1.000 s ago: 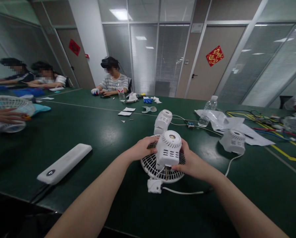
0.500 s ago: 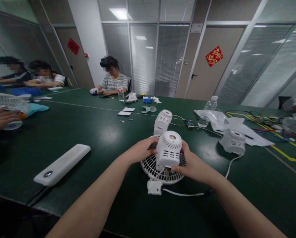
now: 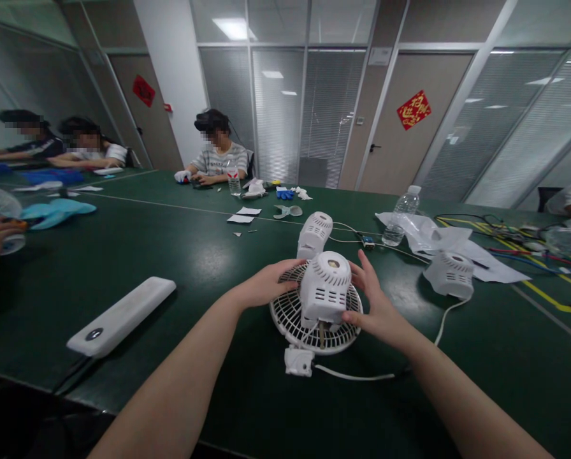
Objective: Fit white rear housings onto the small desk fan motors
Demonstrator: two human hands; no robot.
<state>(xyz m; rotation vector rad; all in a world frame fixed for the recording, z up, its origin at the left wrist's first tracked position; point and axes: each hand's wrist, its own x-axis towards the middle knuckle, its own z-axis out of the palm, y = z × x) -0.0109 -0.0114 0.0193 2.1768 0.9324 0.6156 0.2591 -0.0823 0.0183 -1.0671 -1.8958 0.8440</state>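
A white fan motor housing (image 3: 327, 284) with slotted vents sits upright over a round white fan grille (image 3: 285, 316) on the table. My left hand (image 3: 265, 284) is at the housing's left side above the grille, fingers stretched and thumb apart from them. On the other side, my right hand (image 3: 372, 305) is spread open. Its thumb is at the housing's lower right corner, and one finger points upward. Whether the fingertips touch the housing is hard to tell. A small white box (image 3: 299, 362) with a cord lies at the grille's near edge. Another white housing (image 3: 315, 233) stands just behind.
On the green table (image 3: 171, 370) lies a white power bank (image 3: 123, 315) at left. A third housing (image 3: 450, 274), a plastic bottle (image 3: 403, 217), paper and loose wires (image 3: 515, 245) are at right. Pale fan blades (image 3: 288, 211) lie beyond. Co-workers sit across and at left.
Both my hands have loosened from the housing; the right fingers have spread outward and lifted. The housing stays over the grille. At far left, another person's hand and grille have moved left.
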